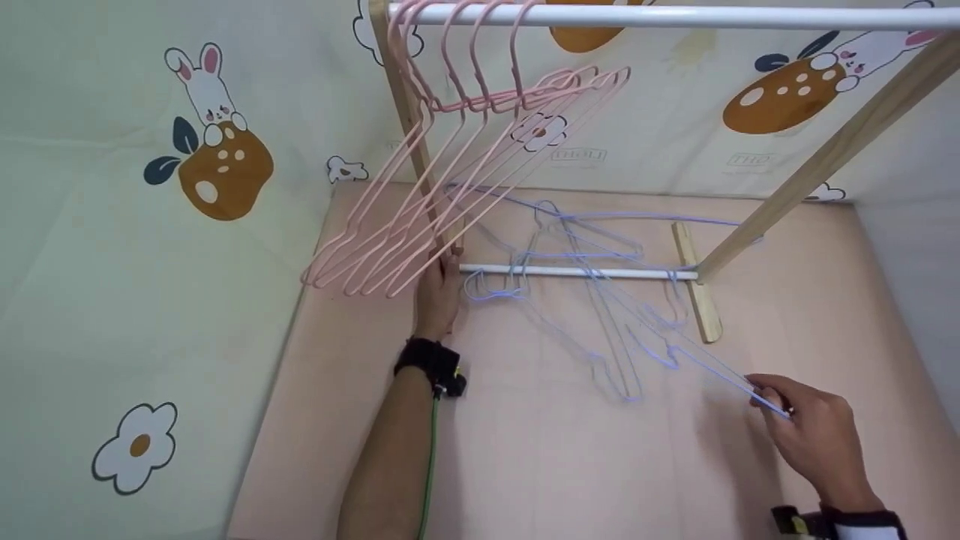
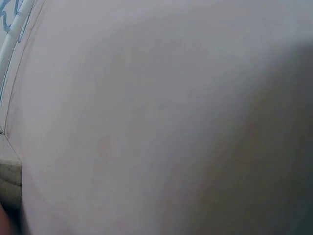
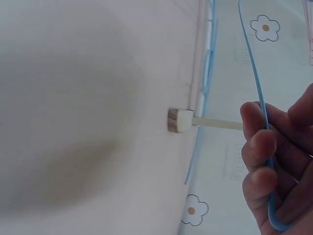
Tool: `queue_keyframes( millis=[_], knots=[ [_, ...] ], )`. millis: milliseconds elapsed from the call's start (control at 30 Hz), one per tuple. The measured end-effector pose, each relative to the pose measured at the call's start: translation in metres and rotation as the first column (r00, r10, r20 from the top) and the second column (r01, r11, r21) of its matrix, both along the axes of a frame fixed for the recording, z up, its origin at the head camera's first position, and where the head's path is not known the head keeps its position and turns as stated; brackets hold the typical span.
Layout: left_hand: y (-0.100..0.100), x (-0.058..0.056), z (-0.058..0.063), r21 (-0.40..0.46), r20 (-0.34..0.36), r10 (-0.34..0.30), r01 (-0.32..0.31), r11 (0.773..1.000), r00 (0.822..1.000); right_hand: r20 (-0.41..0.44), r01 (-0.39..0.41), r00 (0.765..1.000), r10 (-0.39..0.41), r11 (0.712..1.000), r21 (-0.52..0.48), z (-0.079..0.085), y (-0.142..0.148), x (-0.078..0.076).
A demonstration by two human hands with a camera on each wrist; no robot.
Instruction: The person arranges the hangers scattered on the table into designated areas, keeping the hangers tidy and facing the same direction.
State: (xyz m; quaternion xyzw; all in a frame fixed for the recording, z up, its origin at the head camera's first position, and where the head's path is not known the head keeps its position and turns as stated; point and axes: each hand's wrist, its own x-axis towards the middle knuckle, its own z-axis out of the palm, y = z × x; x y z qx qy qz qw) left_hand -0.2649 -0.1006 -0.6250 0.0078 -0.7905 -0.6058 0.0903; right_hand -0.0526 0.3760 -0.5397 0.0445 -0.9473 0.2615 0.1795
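My left hand (image 1: 437, 300) grips the lower end of the left wooden post (image 1: 420, 150) of a clothes rack, its fingers partly hidden there. In the left wrist view a wooden foot (image 2: 11, 183) shows at the left edge. Out to the front right, my right hand (image 1: 817, 424) holds a blue wire hanger (image 3: 257, 78) by one end, with the fingers curled round the wire. This hanger is tilted above the floor, its far part overlapping other blue hangers (image 1: 615, 330). Several pink hangers (image 1: 450, 187) hang on the left of the white top rail (image 1: 675, 16).
More blue hangers lie tangled around the white lower bar (image 1: 585, 271). The right slanted post (image 1: 825, 157) meets a wooden foot (image 1: 697, 292) on the pink floor (image 1: 540, 465). Walls with rabbit and flower prints (image 1: 225, 172) stand behind and at the sides.
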Motion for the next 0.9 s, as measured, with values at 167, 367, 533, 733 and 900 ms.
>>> queue_keyframes(
  millis=[167,367,533,733,900],
  knots=[
    [-0.002,0.003,0.000,-0.002,0.030,0.003,-0.003,1.000,1.000,0.030,0.021,0.999,-0.020,0.999,-0.034,0.022,0.004,-0.003],
    [-0.002,0.004,-0.001,0.010,0.047,-0.009,0.008,1.000,0.999,0.034,0.088,0.996,-0.088,0.996,0.008,0.053,0.014,-0.009],
    [0.000,0.004,-0.003,0.019,0.059,-0.009,0.008,1.000,0.998,0.134,0.199,0.972,-0.195,0.980,-0.020,0.081,0.018,-0.014],
    [-0.001,0.000,-0.004,0.004,0.060,0.008,-0.008,1.000,0.998,0.215,0.248,0.950,-0.227,0.966,-0.078,0.106,0.022,-0.021],
    [-0.002,-0.002,0.000,0.020,0.042,0.002,-0.003,1.000,0.999,0.141,0.177,0.977,-0.158,0.975,-0.137,0.128,0.033,-0.029]
  ],
)
